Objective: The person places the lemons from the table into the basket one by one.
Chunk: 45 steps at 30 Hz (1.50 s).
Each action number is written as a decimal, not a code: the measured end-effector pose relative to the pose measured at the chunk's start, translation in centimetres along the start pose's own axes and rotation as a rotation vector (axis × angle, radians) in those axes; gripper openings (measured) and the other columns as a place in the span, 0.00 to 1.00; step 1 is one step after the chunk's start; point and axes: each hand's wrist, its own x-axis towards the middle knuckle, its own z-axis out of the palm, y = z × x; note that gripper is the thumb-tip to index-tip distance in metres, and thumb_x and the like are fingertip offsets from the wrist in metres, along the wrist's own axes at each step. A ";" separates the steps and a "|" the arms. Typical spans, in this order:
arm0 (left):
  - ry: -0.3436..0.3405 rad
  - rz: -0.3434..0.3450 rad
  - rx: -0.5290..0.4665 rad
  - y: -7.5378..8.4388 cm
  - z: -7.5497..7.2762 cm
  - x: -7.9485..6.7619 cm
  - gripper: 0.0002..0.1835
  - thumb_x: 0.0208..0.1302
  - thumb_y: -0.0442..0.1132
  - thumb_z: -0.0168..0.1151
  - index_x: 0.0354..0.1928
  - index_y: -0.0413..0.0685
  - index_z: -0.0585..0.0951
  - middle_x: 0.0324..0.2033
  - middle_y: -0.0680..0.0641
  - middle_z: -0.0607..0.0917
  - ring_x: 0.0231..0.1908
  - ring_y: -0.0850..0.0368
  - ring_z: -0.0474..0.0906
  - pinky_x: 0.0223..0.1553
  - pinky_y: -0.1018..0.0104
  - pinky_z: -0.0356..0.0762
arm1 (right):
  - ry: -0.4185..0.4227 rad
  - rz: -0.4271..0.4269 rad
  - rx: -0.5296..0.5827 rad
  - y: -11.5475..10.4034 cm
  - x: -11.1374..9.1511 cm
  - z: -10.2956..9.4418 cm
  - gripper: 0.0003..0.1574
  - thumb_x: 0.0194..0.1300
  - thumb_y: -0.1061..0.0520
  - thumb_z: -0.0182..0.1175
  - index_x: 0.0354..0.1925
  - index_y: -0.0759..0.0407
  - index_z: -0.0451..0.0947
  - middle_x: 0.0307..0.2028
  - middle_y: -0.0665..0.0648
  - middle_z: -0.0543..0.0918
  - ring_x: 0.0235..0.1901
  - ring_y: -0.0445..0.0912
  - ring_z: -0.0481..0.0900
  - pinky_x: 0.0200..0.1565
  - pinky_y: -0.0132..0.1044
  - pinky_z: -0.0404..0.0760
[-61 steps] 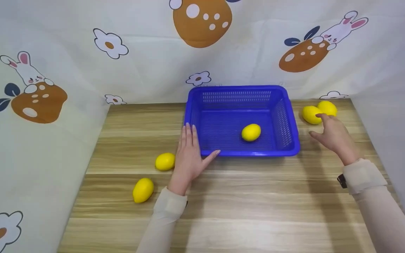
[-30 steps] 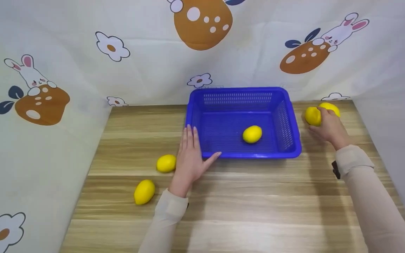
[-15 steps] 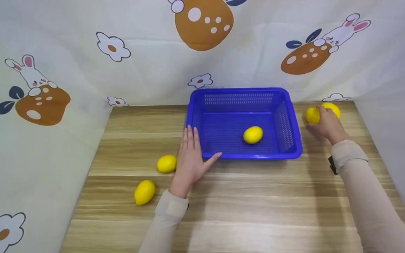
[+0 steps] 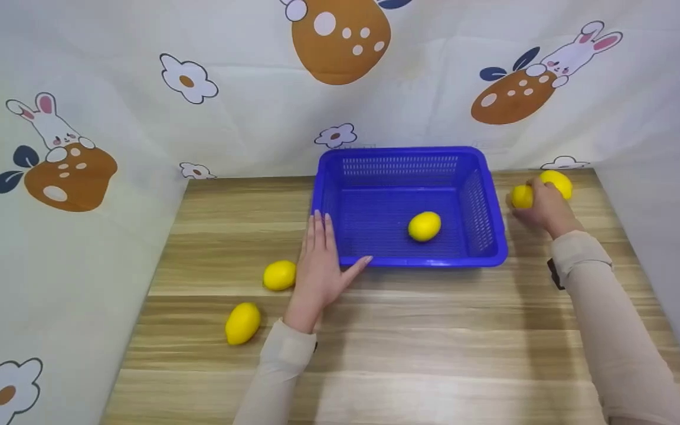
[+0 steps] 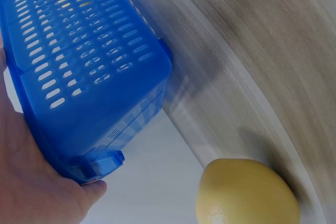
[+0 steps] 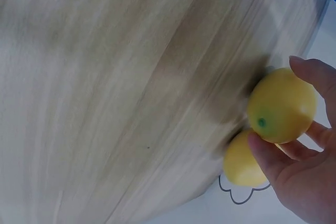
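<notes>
My left hand (image 4: pixel 321 273) rests at the near left corner of a blue plastic basket (image 4: pixel 422 261), fingers straight along the rim and thumb spread over the front edge. The left wrist view shows its palm beside the basket's slotted wall (image 5: pixel 100 95). At the back right, my right hand (image 4: pixel 553 211) pinches a yellow lemon (image 4: pixel 521 196) between thumb and fingers; the right wrist view shows this lemon's green stem tip (image 6: pixel 261 123). Just behind it is a second lemon (image 4: pixel 558 183), partly covered by the hand. Another lemon (image 4: pixel 424 226) lies inside the basket.
Left of my left hand, one lemon (image 4: pixel 279 275) lies close by the wrist and another (image 4: pixel 243 323) sits nearer the front. A pale printed curtain (image 4: pixel 245 118) encloses the wooden table (image 4: pixel 434 342) at the back and both sides.
My right hand has come in from the right and closed its fingers on the nearer back lemon, shifting it slightly left of the other. The left hand stays on the basket.
</notes>
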 end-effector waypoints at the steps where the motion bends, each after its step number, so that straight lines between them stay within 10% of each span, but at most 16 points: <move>1: -0.001 -0.001 0.000 0.0 0.0 0.0 0.63 0.69 0.75 0.55 0.82 0.29 0.46 0.83 0.28 0.42 0.83 0.36 0.39 0.83 0.47 0.42 | -0.007 0.001 0.005 0.1 0.0 0.1 0.50 0.69 0.54 0.65 0.74 0.77 0.52 0.60 0.87 0.65 0.54 0.74 0.69 0.60 0.72 0.72; 45: -0.010 -0.012 -0.002 0.0 -0.1 -0.1 0.64 0.68 0.75 0.55 0.82 0.30 0.46 0.83 0.29 0.42 0.84 0.36 0.39 0.83 0.46 0.44 | 0.118 -0.171 -0.012 -3.2 -5.6 -1.4 0.47 0.65 0.58 0.71 0.70 0.81 0.62 0.57 0.87 0.73 0.49 0.76 0.74 0.52 0.72 0.77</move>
